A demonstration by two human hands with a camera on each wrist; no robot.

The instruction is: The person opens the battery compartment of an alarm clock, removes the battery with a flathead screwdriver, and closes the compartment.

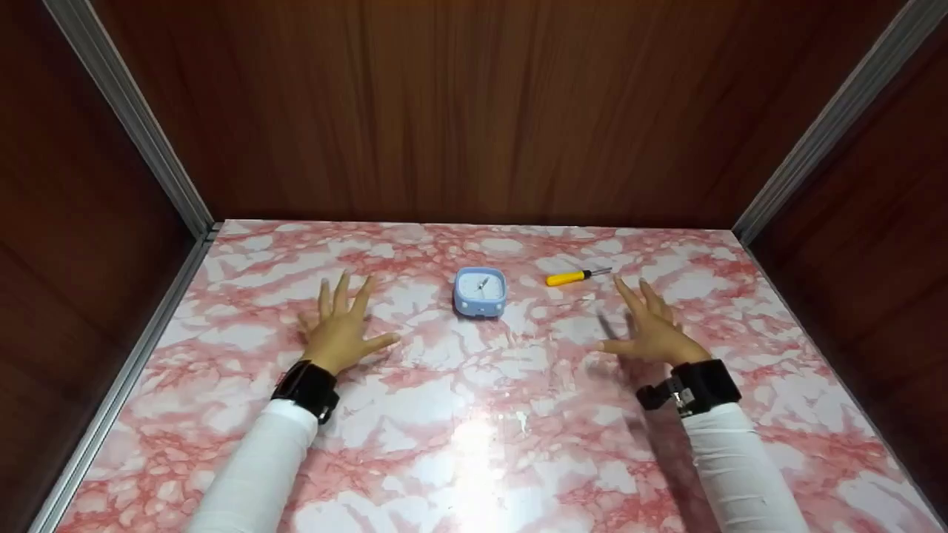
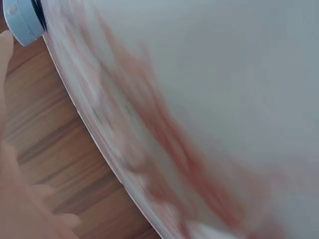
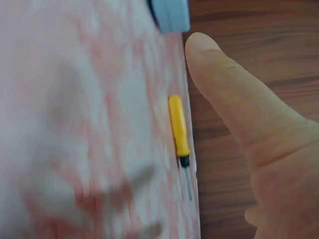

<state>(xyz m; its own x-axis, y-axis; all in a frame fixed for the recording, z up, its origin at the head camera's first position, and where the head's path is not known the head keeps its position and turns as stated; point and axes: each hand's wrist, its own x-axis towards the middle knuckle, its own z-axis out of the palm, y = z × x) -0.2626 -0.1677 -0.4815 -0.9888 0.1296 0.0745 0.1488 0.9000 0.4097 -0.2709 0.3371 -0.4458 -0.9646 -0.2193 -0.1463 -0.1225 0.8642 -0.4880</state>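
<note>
- Sitting centred, toward the far side: light-blue rounded-square clock (image 1: pixel 481 294) with white dial, on red-and-white marbled tabletop (image 1: pixel 407 422).
- Right of clock: yellow-handled screwdriver (image 1: pixel 569 278) with metal shaft, lying flat.
- Right hand (image 1: pixel 653 337): fingers spread wide, nothing held, near the shaft end.
- Left hand (image 1: pixel 337 337): fingers likewise splayed, nothing held, left of clock, apart from it.
- Behind: dark brown wood-grain panel (image 1: pixel 474 111).

White glare on tabletop (image 1: pixel 474 444); soft shadow beside right hand (image 1: pixel 658 337); wrist views dimmer, blurred.
</note>
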